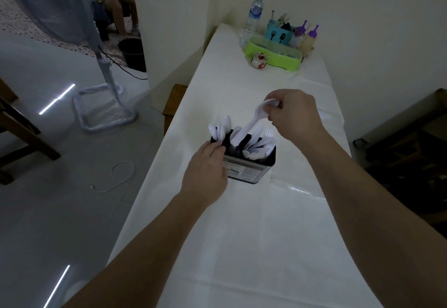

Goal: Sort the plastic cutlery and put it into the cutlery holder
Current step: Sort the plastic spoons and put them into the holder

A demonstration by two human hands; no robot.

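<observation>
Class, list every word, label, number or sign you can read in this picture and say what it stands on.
No text can be read.
Cutlery holder: a printed label on its front, too small and blurred to read.
Teal caddy: black fork and spoon signs, no words.
Water bottle: label too blurred to read.

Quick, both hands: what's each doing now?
Left hand: grips the cutlery holder rim.
Right hand: pinches a white spoon.

Bare forearms, no sleeves, ringless hands (294,114)
</observation>
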